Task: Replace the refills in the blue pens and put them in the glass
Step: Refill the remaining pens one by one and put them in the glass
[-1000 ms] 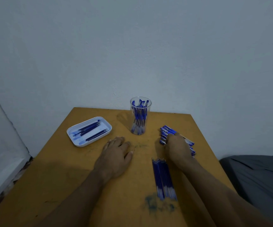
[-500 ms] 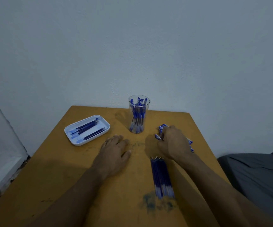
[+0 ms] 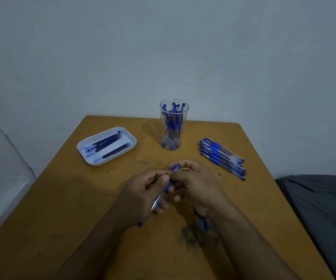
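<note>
A blue pen [image 3: 157, 200] is held between both hands over the middle of the table. My left hand [image 3: 141, 194] grips its barrel, and my right hand [image 3: 195, 183] pinches its upper end near the blue grip. A clear glass [image 3: 174, 125] with several blue pens stands at the back centre. A row of blue pens [image 3: 222, 157] lies at the right. New refills [image 3: 202, 222] lie under my right wrist, mostly hidden.
A white tray [image 3: 91, 156] with several dark refills sits at the back left of the wooden table [image 3: 62, 199]. An ink stain [image 3: 188, 237] marks the table near the front. Grey cloth [image 3: 324, 209] lies beyond the right edge. A wall stands close behind.
My right hand took one pen from the row at the right and brought it to the middle. My left hand lifted off the table and closed on the pen's barrel.
</note>
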